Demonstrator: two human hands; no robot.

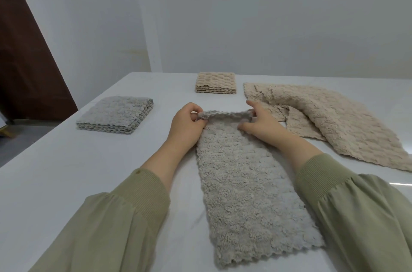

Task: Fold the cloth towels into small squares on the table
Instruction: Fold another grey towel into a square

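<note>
A grey fluffy towel lies as a long narrow strip on the white table, running from the near edge away from me. My left hand pinches its far left corner. My right hand pinches its far right corner. The far edge is lifted a little off the table between the two hands. A pile of loose beige towels lies spread out to the right, beside my right hand.
A stack of folded grey squares sits at the left. A stack of folded beige squares sits at the back centre. A white wall stands behind the table, and a dark brown door is at the far left.
</note>
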